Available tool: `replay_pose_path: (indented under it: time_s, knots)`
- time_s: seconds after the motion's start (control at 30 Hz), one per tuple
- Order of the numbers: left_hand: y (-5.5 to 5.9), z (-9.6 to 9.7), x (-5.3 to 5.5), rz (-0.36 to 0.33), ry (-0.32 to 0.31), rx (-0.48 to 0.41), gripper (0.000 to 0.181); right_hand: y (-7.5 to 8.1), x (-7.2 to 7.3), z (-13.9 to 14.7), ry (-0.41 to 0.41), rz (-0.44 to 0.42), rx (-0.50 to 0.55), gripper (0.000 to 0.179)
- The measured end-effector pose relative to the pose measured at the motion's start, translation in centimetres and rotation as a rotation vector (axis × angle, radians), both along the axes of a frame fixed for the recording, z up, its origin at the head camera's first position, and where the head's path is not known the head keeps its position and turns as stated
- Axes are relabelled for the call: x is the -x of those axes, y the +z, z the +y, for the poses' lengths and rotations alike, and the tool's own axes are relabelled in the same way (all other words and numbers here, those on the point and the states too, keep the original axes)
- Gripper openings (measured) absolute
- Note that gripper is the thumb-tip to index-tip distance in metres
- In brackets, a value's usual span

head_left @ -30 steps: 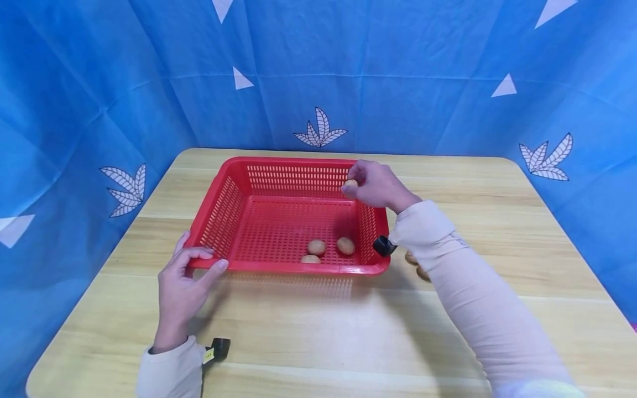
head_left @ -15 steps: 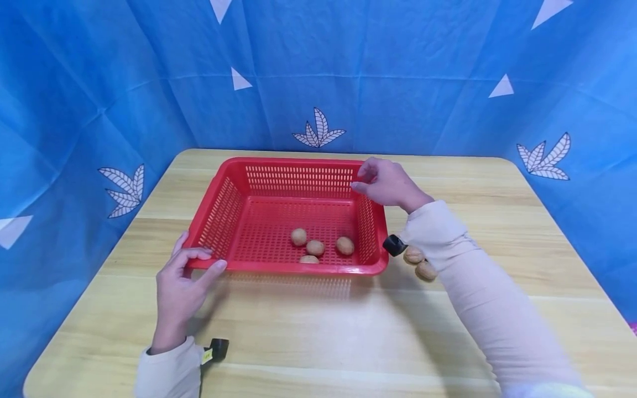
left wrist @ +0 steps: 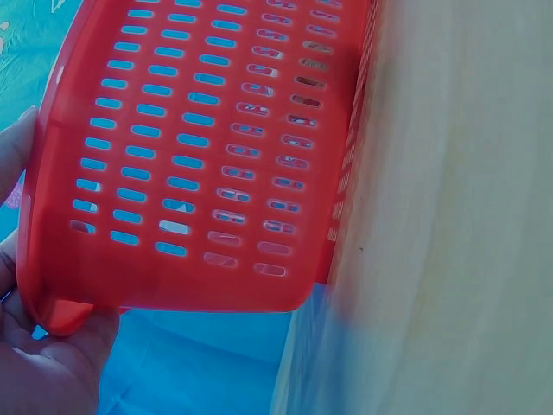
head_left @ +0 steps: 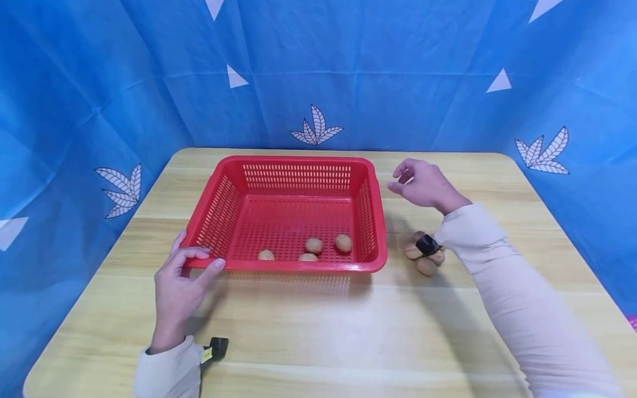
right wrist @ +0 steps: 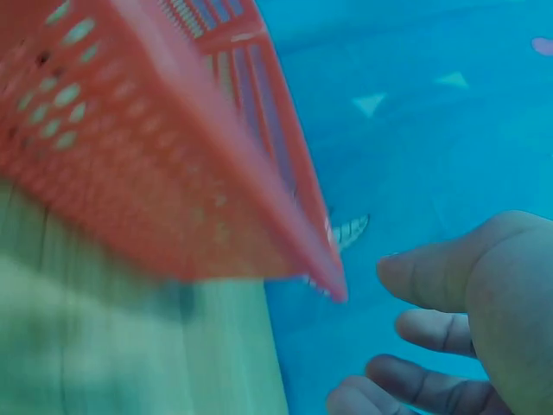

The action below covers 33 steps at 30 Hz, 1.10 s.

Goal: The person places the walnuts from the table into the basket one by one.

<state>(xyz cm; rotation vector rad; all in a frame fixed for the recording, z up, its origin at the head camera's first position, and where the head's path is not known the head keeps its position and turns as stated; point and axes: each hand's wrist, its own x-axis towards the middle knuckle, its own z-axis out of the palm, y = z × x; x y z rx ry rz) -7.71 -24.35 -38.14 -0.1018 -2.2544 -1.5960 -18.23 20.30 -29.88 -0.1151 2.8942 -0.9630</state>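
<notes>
A red plastic basket (head_left: 293, 267) with slotted walls rests on the wooden table. My left hand (head_left: 178, 293) grips its near left corner, thumb over the rim and fingers along the side; the left wrist view shows the slotted wall (left wrist: 164, 156) close by. Several walnuts (head_left: 343, 243) lie inside, toward the near wall. To the right of the basket my right hand (head_left: 423, 185) is raised over the table, fingers loosely bent and nothing between them. The right wrist view has the thumb and fingers apart beside the basket rim (right wrist: 251, 164).
Several more walnuts (head_left: 426, 267) sit in a small pile on the table, right of the basket, partly covered by the black wrist camera (head_left: 428, 245). A blue patterned cloth (head_left: 398, 83) hangs around the table's back and sides.
My right hand has let go of a walnut into the basket and moved right, out past the rim. That walnut has rolled left toward the near wall. My left hand keeps its grip.
</notes>
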Motion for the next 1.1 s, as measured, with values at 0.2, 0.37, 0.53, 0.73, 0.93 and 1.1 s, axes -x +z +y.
replay_pose_path:
  time_s: [0.2, 0.37, 0.53, 0.73, 0.93, 1.1]
  knots:
    - [0.2, -0.1, -0.1, 0.001, 0.011, 0.002, 0.022, -0.8, -0.8, 2.3, 0.009, -0.028, -0.055, 0.035]
    - [0.1, -0.1, -0.1, 0.001, 0.010, 0.006, 0.022, -2.0, -1.6, 4.4, 0.038, -0.090, -0.101, 0.041]
    - [0.0, -0.1, -0.1, -0.002, 0.007, 0.009, 0.023, -3.5, -2.3, 6.5, 0.077, -0.175, -0.118, 0.047]
    - [0.1, 0.0, -0.1, -0.016, 0.009, 0.005, 0.023, -5.0, -3.1, 7.9, 0.100, -0.199, -0.113, 0.046]
    - [0.2, 0.1, -0.1, -0.029, 0.011, 0.006, 0.023, -5.6, -3.5, 8.5, 0.109, -0.219, -0.094, 0.046]
    - [0.1, 0.0, -0.1, -0.022, 0.009, 0.000, 0.023, -6.0, -3.7, 8.9, 0.115, -0.260, -0.078, 0.046]
